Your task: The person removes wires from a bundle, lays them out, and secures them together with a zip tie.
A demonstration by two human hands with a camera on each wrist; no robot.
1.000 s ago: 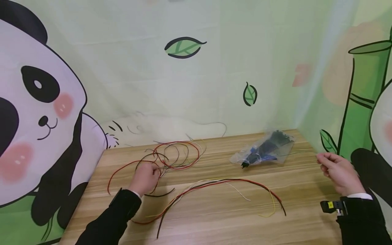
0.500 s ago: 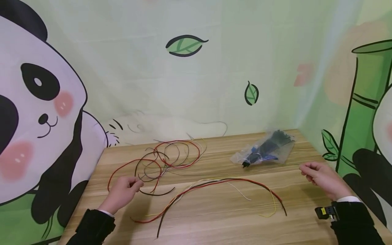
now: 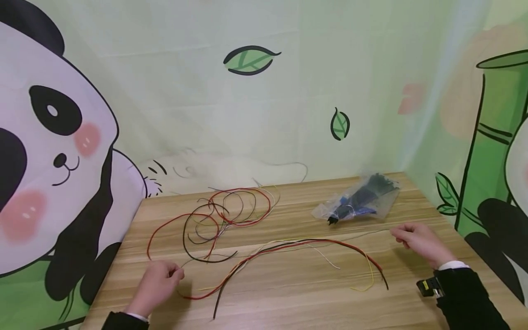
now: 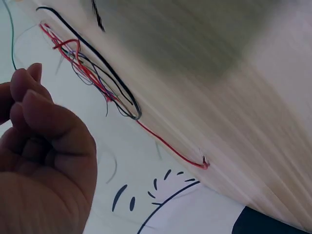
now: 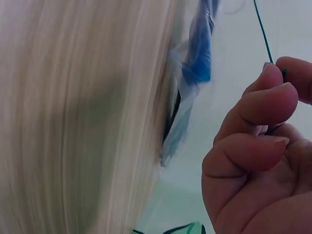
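Observation:
A thin green wire (image 5: 263,33) runs between my two hands above the table. My left hand (image 3: 156,283) pinches one end at the front left; in the left wrist view the green wire (image 4: 11,36) rises from the fingertips. At the right, my right hand (image 3: 422,244) pinches the other end between thumb and forefinger, with a short green tip poking out. Under the wire's middle lies an arched bundle of wires (image 3: 288,245) in red, black, yellow and white. Just beyond my left hand is a tangle of looped wires (image 3: 224,220) in several colours.
A clear plastic bag (image 3: 359,201) holding black cable ties and something blue lies at the back right of the wooden table (image 3: 313,302). A printed fabric backdrop (image 3: 288,101) stands behind the table's far edge.
Both hands have come nearer to me, the right one also moving left. The green wire has come away from the looped tangle and now passes over the arched bundle.

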